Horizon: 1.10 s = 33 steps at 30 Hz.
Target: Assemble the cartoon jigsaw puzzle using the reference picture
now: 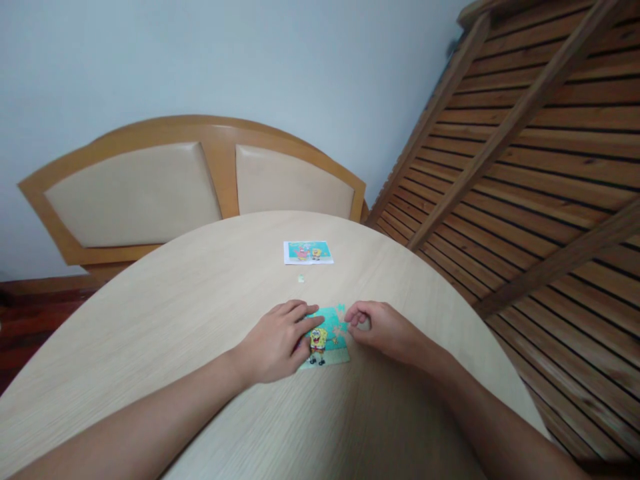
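A partly assembled jigsaw puzzle (329, 340) lies on the table, showing a yellow square cartoon figure on turquoise. My left hand (280, 340) rests flat over its left side, fingers stretched across the picture and covering that part. Close to the upper right edge, my right hand (373, 327) is closed with thumb and fingertips together; whatever is between them, if anything, is hidden. Table colour shows through gaps along that edge. A small turquoise jigsaw piece (341, 308) sits by the right fingertips. Farther back lies a single pale piece (301, 279).
A printed picture sheet (309, 253) with a pink and a yellow cartoon figure lies toward the back of the round wooden table (200, 293). Behind the table stands a padded wooden backrest (135, 193). Slatted wooden boards (525, 147) rise on the right.
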Available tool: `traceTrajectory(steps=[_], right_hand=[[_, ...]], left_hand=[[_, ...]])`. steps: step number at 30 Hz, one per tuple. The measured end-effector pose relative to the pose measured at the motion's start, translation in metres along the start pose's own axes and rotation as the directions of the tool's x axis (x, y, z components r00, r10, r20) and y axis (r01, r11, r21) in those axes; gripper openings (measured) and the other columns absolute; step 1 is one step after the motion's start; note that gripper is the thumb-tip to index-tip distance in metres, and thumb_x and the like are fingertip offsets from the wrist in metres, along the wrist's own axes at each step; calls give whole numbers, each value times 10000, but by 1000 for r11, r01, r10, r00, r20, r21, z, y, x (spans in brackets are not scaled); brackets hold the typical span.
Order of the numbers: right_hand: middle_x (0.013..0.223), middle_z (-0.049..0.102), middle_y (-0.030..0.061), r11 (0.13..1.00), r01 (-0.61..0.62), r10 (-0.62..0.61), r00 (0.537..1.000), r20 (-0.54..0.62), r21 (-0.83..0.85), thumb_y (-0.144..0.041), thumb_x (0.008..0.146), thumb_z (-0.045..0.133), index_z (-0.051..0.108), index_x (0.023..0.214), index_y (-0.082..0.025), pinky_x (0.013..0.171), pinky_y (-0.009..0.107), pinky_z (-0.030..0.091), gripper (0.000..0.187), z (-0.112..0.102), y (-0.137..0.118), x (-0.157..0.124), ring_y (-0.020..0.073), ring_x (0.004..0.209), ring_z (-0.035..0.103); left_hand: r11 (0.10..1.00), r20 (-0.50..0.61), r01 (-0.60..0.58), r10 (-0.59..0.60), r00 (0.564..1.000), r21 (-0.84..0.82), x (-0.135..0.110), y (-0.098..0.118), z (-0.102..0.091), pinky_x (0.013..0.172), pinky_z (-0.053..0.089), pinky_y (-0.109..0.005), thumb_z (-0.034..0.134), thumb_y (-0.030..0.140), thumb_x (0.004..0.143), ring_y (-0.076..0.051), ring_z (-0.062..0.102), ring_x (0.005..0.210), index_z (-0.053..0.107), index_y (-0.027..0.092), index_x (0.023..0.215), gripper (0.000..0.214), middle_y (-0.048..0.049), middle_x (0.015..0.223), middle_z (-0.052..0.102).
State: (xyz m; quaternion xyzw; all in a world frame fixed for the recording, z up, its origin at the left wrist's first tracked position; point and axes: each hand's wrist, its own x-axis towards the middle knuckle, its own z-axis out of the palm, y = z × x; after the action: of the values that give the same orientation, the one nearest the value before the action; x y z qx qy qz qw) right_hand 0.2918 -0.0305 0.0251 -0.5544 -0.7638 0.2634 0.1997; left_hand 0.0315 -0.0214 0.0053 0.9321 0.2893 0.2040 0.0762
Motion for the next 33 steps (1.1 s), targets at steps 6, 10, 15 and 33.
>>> traceTrajectory(steps=[6,10,15,33], right_hand=[[900,711,47,999,25,-25,999,-25,-33,-250,773,670,721,947,-184,733,290,493,193,4,2,0,189,827,641],[864,701,35,999,14,-15,999,-33,-31,-284,777,690,700,870,-184,716,288,474,137,4,-1,-1,185,807,622],[788,680,18,973,-29,32,999,-11,229,-294,843,618,698,989,-163,640,261,470,212,7,-5,-2,153,711,607],[948,782,46,977,-19,15,1000,23,212,-393,841,675,805,967,-198,780,330,509,265,15,-4,0,220,844,690]], left_hand=[[1000,30,5,-6,1000,21,0,0,0,1097,441,-470,504,186,881,-286,520,1257,593,193,1355,483,-101,1381,581],[1000,22,8,-8,1000,23,-1,-1,1,1097,440,-479,505,186,879,-287,521,1257,595,201,1352,482,-96,1381,584],[1000,29,1,-2,1000,23,-1,-2,1,1087,446,-488,499,188,883,-291,518,1257,580,207,1371,496,-98,1389,575],[1000,15,4,-4,1000,14,0,0,-1,1081,452,-483,499,184,887,-292,530,1249,594,205,1361,484,-101,1368,594]])
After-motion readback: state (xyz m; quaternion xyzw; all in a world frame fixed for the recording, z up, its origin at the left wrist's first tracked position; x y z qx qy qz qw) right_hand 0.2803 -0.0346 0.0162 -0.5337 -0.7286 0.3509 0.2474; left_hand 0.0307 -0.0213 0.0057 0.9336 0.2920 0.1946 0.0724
